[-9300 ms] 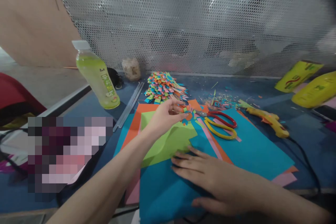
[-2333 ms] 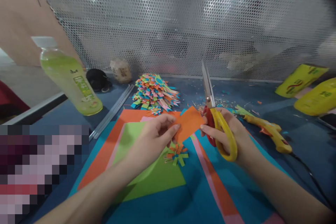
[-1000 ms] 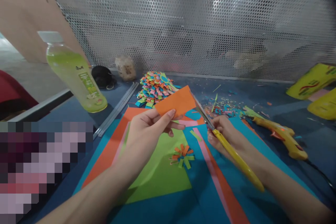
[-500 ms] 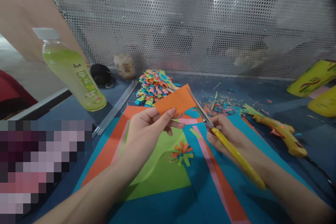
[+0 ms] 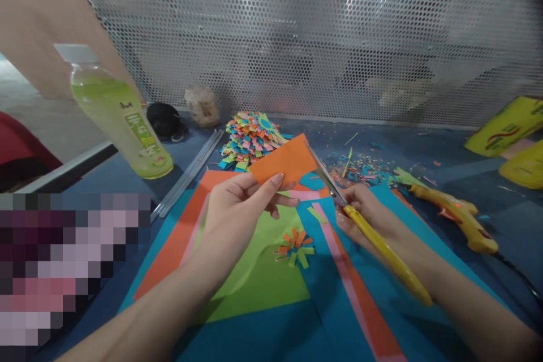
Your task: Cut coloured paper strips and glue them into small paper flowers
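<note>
Between thumb and fingers, my left hand [image 5: 250,198] pinches a small piece of orange paper [image 5: 284,159] above the table. My right hand [image 5: 365,212] grips scissors [image 5: 373,243] with long yellow handles, their blades along the paper's right edge. Whether the blades are parted I cannot tell. Below, a small flower of orange and green paper strips [image 5: 296,248] lies across a green sheet [image 5: 254,283] and the blue sheet [image 5: 339,328] under it. Pink and orange paper strips [image 5: 352,283] lie to its right.
Behind my left hand sits a many-coloured cluster of paper strips [image 5: 250,138]. Paper scraps [image 5: 365,169] lie scattered right of it. A yellow glue gun [image 5: 456,215] with a cord lies at right. Clear sticks [image 5: 190,172] and a drink bottle [image 5: 119,119] are at left; perforated metal [image 5: 271,28] stands behind.
Almost nothing differs. The scissors and my right hand shift very slightly right, and the whole view moves a little. The orange paper stays in my left hand.
</note>
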A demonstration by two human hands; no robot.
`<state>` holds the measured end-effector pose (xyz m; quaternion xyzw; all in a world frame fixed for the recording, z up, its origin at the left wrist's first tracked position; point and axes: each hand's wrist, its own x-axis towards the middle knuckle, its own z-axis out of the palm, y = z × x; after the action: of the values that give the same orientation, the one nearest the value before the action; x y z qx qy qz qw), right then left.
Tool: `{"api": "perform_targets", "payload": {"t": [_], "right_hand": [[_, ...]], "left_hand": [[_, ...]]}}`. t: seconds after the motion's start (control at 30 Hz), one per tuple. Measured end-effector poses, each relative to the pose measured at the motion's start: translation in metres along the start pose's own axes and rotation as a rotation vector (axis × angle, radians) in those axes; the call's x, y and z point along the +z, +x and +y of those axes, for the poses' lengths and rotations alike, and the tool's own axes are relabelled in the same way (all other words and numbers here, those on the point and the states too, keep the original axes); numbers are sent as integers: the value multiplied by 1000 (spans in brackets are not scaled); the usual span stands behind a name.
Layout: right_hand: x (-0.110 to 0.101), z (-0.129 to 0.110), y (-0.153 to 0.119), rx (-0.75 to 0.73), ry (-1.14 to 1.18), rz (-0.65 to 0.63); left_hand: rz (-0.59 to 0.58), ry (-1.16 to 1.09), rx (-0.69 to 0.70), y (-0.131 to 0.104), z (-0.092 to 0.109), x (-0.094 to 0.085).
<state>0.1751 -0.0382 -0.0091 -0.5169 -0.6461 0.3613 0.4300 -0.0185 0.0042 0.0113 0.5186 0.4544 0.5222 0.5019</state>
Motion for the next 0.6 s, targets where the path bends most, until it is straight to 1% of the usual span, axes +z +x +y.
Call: {"api": "perform_targets", "payload": {"t": [0.1, 0.3, 0.5, 0.6], "right_hand": [[-1, -1, 0, 50, -40, -65], [-1, -2, 0, 62, -97, -87], [0, -1, 1, 58, -134, -79], [0, -3, 1, 96, -125, -101]], "left_hand": [[-8, 4, 4, -1, -1, -1], [-14, 24, 15, -1, -2, -2], [-24, 24, 22, -1, -3, -2], [-23, 32, 31, -1, -4, -2]]}}
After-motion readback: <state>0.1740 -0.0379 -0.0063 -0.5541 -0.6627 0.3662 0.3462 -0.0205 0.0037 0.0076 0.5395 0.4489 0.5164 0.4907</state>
